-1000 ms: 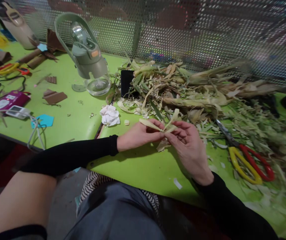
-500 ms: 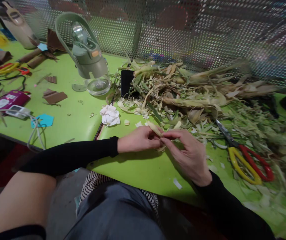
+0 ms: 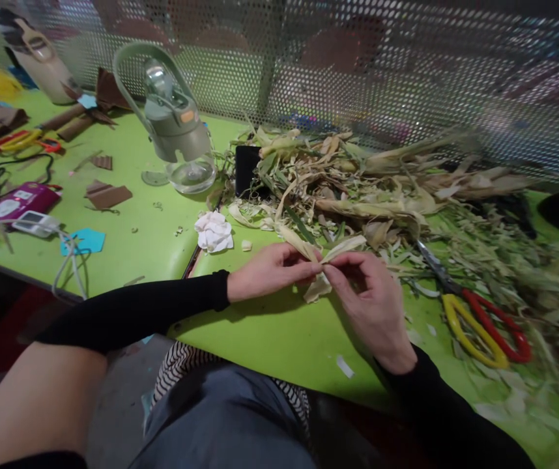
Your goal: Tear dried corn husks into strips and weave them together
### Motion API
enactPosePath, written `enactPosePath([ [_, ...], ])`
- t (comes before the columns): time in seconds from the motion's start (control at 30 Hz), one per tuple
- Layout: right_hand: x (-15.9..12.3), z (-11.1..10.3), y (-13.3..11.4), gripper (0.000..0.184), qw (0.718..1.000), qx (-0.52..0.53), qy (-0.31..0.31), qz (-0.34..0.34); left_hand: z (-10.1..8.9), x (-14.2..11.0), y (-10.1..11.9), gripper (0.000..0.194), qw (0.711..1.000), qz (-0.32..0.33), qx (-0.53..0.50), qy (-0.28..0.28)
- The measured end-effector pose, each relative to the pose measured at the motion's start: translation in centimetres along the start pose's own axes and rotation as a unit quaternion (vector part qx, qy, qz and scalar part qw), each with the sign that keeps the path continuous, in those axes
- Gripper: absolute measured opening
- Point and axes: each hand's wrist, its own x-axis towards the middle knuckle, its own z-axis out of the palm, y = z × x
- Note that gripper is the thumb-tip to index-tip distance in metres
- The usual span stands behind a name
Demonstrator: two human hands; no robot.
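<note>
Both hands meet over the green table (image 3: 260,326) near its front edge, pinching pale corn husk strips (image 3: 343,247). My left hand (image 3: 274,270) is closed on the husk, thumb and fingertips together at its middle. Against those fingertips, my right hand (image 3: 370,296) pinches the same husk from the other side. The strips fan out above the fingers in a V, and a broader flap (image 3: 317,288) hangs below them. Just behind lies a heap of dried corn husks (image 3: 338,176). To the right of my right hand rest scissors (image 3: 475,312) with one red and one yellow handle loop.
Left of the hands are a crumpled white paper (image 3: 214,231), a clear bottle with a green lid (image 3: 176,124) and a black phone (image 3: 247,170). Farther left lie a purple box (image 3: 20,200), cables and brown cardboard scraps (image 3: 107,194). A perforated metal screen (image 3: 309,58) stands behind.
The husk strips have spread out into a V above my fingers, and a flap now shows below. Both hands stay close together. The view has tilted slightly.
</note>
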Motion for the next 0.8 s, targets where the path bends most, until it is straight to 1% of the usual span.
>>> enactPosePath([
  [0.03, 0.06, -0.04, 0.04, 0.01, 1.0, 0.001, -0.006, 0.011, 0.03, 0.01, 0.0, 0.021, 1.0, 0.001, -0.005, 0.005],
  [0.1, 0.16, -0.2, 0.04, 0.014, 1.0, -0.012, 0.007, 0.01, 0.05, 0.03, -0.05, 0.021, 1.0, 0.003, -0.006, 0.001],
  [0.17, 0.21, -0.42, 0.01, 0.016, 0.998, -0.041, 0.03, -0.028, 0.0, 0.05, -0.13, 0.02, 1.0, 0.002, 0.0, -0.019],
  [0.23, 0.2, -0.58, 0.01, 0.014, 0.994, -0.068, 0.034, -0.084, -0.09, 0.04, -0.2, 0.021, 0.999, -0.011, 0.018, -0.037],
  [0.3, 0.14, -0.58, 0.02, 0.013, 0.989, -0.078, 0.014, -0.127, -0.17, -0.01, -0.26, 0.022, 0.997, -0.035, 0.048, -0.042],
  [0.37, 0.05, -0.42, 0.0, 0.014, 0.987, -0.074, -0.03, -0.142, -0.21, -0.13, -0.32, 0.021, 0.993, -0.049, 0.106, -0.034],
  [0.43, -0.03, -0.22, -0.08, 0.015, 0.987, -0.067, -0.066, -0.133, -0.19, -0.31, -0.33, 0.022, 0.982, -0.046, 0.178, -0.031],
  [0.5, -0.07, -0.11, -0.18, 0.012, 0.99, -0.059, -0.07, -0.111, -0.15, -0.49, -0.26, 0.026, 0.976, -0.034, 0.208, -0.05],
  [0.6, -0.03, -0.23, -0.19, 0.009, 0.996, -0.031, -0.046, -0.065, -0.17, -0.65, 0.02, 0.031, 0.983, -0.007, 0.153, -0.102],
  [0.67, 0.05, -0.39, -0.07, 0.014, 0.998, -0.005, -0.043, -0.034, -0.24, -0.66, 0.26, 0.036, 0.985, 0.006, 0.125, -0.116],
  [0.73, 0.14, -0.49, 0.09, 0.021, 0.998, 0.02, -0.056, 0.003, -0.31, -0.66, 0.47, 0.038, 0.984, 0.01, 0.134, -0.12],
  [0.8, 0.2, -0.5, 0.21, 0.026, 0.997, 0.035, -0.072, 0.022, -0.34, -0.68, 0.6, 0.036, 0.979, 0.01, 0.162, -0.126],
])
